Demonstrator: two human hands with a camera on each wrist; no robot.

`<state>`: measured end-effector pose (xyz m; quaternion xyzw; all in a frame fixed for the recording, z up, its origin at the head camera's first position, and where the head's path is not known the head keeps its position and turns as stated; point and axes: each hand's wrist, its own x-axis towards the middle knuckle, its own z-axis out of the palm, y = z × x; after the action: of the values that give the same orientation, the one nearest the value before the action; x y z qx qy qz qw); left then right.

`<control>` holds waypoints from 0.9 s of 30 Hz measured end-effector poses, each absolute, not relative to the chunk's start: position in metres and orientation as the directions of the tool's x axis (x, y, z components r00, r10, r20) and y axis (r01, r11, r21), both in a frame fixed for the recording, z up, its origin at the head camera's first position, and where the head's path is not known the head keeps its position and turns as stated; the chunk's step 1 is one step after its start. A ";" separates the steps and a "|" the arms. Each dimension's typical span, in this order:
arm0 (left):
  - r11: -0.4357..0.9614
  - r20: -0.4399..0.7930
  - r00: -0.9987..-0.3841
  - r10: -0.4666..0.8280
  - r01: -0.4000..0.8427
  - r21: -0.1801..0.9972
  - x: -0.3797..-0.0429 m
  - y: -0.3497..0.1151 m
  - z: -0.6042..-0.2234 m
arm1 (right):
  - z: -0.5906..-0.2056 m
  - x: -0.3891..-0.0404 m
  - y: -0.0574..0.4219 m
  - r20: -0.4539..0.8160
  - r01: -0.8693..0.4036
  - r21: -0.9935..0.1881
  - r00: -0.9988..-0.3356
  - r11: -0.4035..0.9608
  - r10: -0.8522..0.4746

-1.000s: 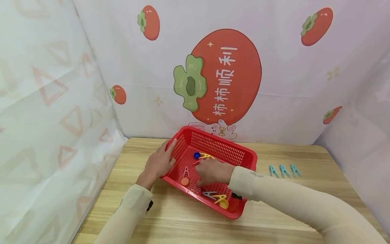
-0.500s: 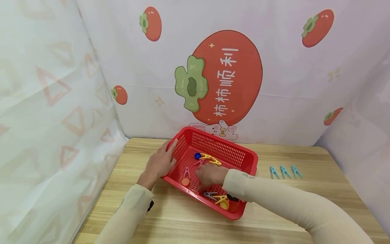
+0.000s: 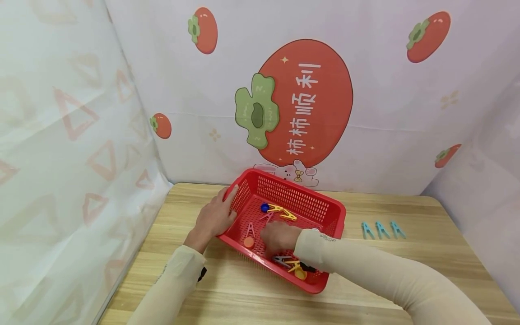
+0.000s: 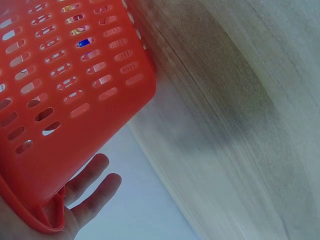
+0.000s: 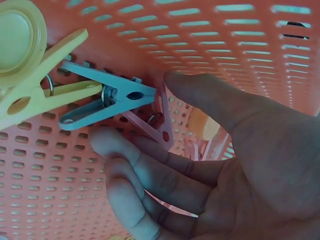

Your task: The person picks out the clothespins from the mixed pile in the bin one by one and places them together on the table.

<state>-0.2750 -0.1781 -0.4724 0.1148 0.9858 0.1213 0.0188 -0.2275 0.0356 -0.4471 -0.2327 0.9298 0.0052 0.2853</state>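
A red plastic basket (image 3: 331, 205) with slotted walls sits at an angle on the table. My left hand (image 3: 213, 219) grips its left rim; in the left wrist view two fingers (image 4: 97, 197) show past the rim. Inside the basket, my right hand (image 3: 278, 237) reaches low near the front wall, thumb and fingers apart. Close by the fingertips lie a grey-blue clothespin (image 5: 112, 95) and, partly behind it, a pink clothespin (image 5: 165, 125). A yellow clothespin (image 5: 50, 95) with a round yellow cap (image 5: 17, 42) is farther left in the right wrist view.
Also in the basket are a pink clothespin (image 3: 250, 229) by an orange cap (image 3: 249, 243), another pink one (image 3: 266, 217), yellow clothespins (image 3: 289, 215) and a blue cap (image 3: 265, 207). Three light-blue clothespins (image 3: 382, 229) stand in a row right of the basket. A printed curtain (image 3: 195, 149) hangs behind.
My right hand has shifted slightly within the basket and its forearm has drawn left and down, uncovering yellow clothespins at the back. My left hand keeps its grip on the rim.
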 end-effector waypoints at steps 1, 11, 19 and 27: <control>0.944 -0.011 -0.973 0.230 0.220 0.245 -0.275 -0.178 -0.472 | -0.448 -0.228 0.035 -0.537 -0.433 -0.126 -0.727 0.893 -0.428; 0.942 0.001 -0.973 0.230 0.223 0.249 -0.273 -0.178 -0.471 | -0.446 -0.230 0.041 -0.543 -0.419 -0.143 -0.724 0.897 -0.425; 0.943 0.000 -0.973 0.229 0.222 0.249 -0.273 -0.177 -0.472 | -0.447 -0.234 0.043 -0.532 -0.420 -0.126 -0.736 0.899 -0.418; 0.943 0.002 -0.973 0.233 0.226 0.244 -0.273 -0.177 -0.472 | -0.440 -0.237 0.052 -0.512 -0.405 -0.155 -0.747 0.901 -0.424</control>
<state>-0.2728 -0.1771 -0.4717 0.1163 0.9856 0.1223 0.0132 -0.2371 0.0520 -0.4401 -0.2219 0.9344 -0.0171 0.2782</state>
